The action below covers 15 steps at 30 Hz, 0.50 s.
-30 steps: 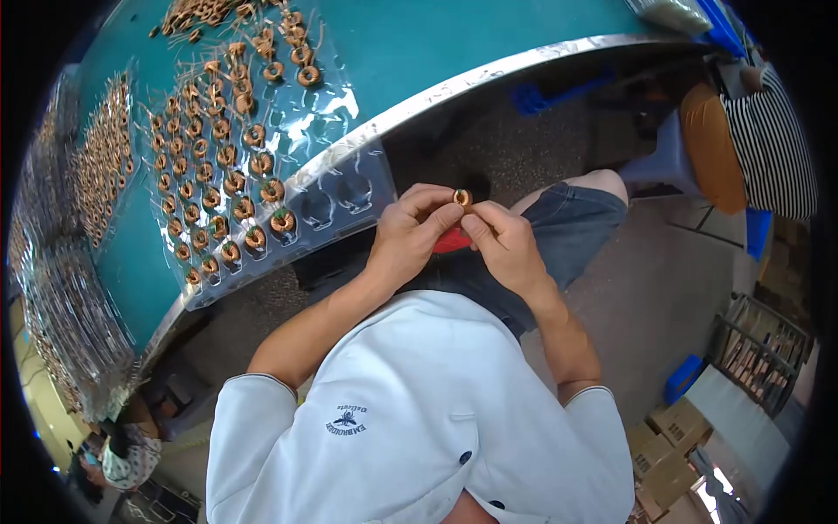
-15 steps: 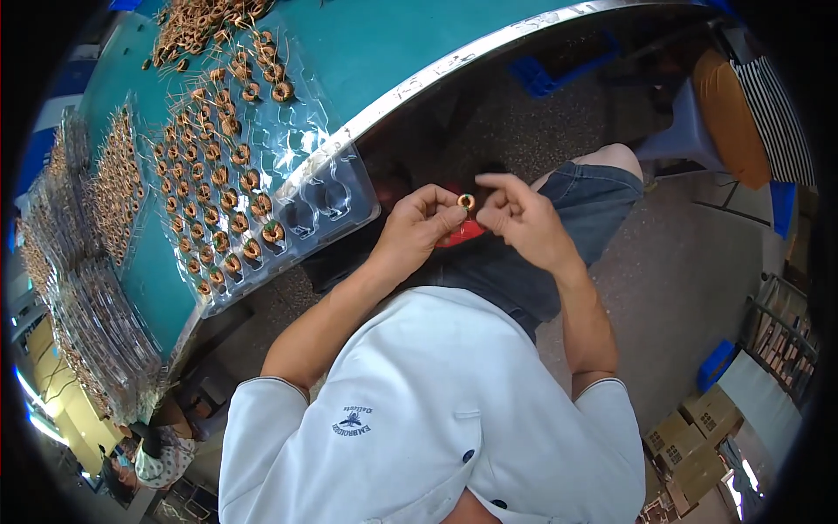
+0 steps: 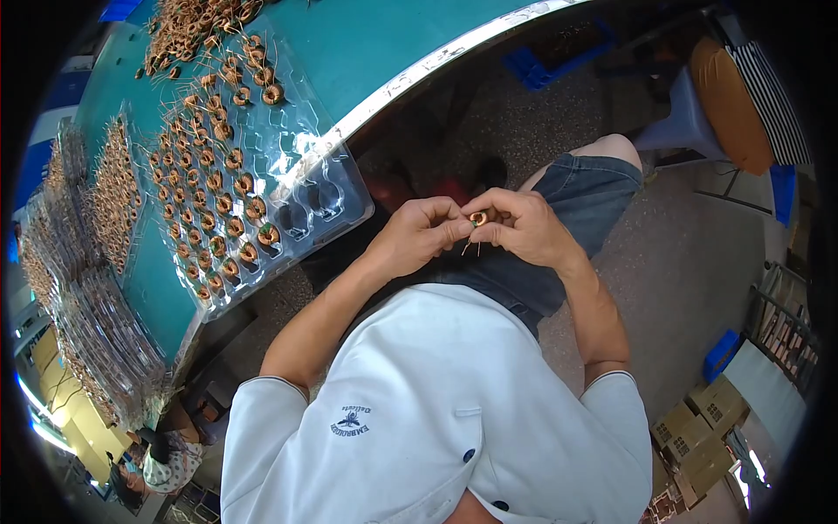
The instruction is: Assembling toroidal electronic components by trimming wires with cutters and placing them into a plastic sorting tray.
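Note:
A small copper-wound ring coil (image 3: 479,218) is pinched between my hands above my lap. Its thin wire ends hang below the fingers. My left hand (image 3: 425,234) has thumb and forefinger closed on the coil's left side. From the other side, my right hand (image 3: 526,229) grips it with thumb and fingertips. Part of the coil is hidden behind the fingers. Left of my hands, a clear plastic tray (image 3: 353,194) rests on the table and juts past its edge. Rows of similar coils (image 3: 268,234) sit in its pockets, while those along its right side hold none.
The green table (image 3: 349,39) has a pale, worn edge (image 3: 419,72). A heap of loose coils (image 3: 196,31) lies at its far end, and stacked trays (image 3: 100,319) stand at the left. Beyond are a blue crate (image 3: 554,61), a stool (image 3: 685,118) and cardboard boxes (image 3: 703,428).
My right hand has come in to the left and closed on the coil. The coil has shifted slightly right and down and turned, and its wire ends now show below it.

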Available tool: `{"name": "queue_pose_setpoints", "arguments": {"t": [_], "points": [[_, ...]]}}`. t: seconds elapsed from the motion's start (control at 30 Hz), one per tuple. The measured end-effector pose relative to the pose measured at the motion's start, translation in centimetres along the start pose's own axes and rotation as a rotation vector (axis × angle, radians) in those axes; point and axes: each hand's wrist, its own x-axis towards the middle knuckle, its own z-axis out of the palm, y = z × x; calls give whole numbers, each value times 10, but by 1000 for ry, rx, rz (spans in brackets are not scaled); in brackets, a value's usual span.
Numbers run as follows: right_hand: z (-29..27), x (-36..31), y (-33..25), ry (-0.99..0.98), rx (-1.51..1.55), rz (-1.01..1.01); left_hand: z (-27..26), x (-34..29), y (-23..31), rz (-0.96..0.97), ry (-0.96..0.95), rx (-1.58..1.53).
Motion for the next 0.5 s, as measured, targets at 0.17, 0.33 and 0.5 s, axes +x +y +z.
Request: {"name": "queue_pose_setpoints", "arguments": {"t": [0.17,0.33,0.5], "points": [[-2,-3,-5,6,-162,-46,-9,-3,2,80,-11,161],[1,-7,-3,99,-236,-126,-12,-4,19,161,-64,372],[8,-12,1,395,-103,-78,-13,0,1,198,130,-81]]}}
